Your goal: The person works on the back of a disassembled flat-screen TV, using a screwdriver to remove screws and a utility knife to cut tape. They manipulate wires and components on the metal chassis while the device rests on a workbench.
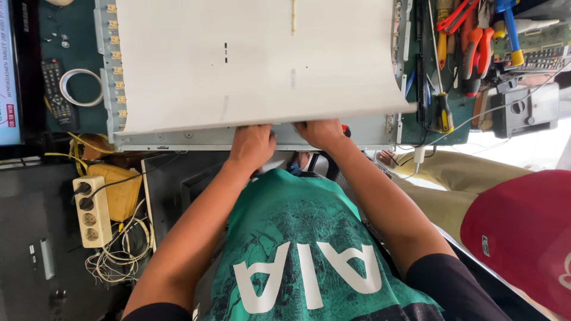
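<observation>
Gripping: both hands curl on the near edge of white sheet (256, 65).
Left hand (252, 144): fingers closed over edge.
Right hand (322, 133): same.
Sheet: lies on metal panel frame (178, 139), tabletop (65, 35).

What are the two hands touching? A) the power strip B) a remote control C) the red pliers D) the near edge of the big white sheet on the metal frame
D: the left hand and right hand both rest at the near edge of the white sheet, over the metal frame; the remote control, red pliers and power strip lie untouched off to the sides.
</observation>
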